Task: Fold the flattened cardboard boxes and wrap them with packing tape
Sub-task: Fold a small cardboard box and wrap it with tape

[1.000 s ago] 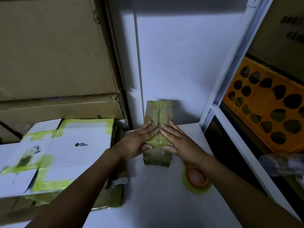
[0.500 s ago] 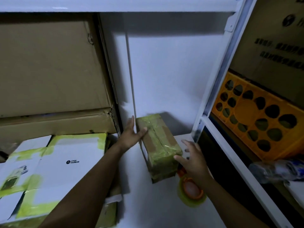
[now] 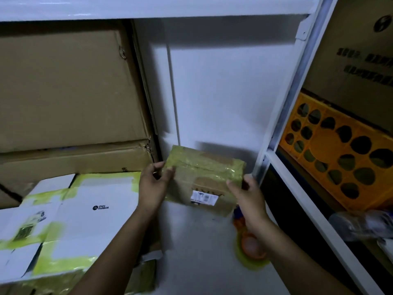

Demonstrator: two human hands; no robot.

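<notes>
Left hand [image 3: 155, 184] grips left end of small box [image 3: 204, 173], fingertips curled over its corner. Right hand [image 3: 248, 196] clamps right end. Box sits between hands, tilted, close to back of shelf [image 3: 197, 262]; whether it touches shelf, cannot tell. Box is folded, with yellow-green tape across top and ends and near face with label bare. Judgement: this box wrapped or nearly so. Tape roll [image 3: 251, 252] lies unheld at 5 o'clock. Flattened boxes [image 3: 85, 209] stacked at 8 o'clock, unfolded: most of task likely left.

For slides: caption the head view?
Left hand and right hand grip a taped cardboard box by its ends.
</notes>
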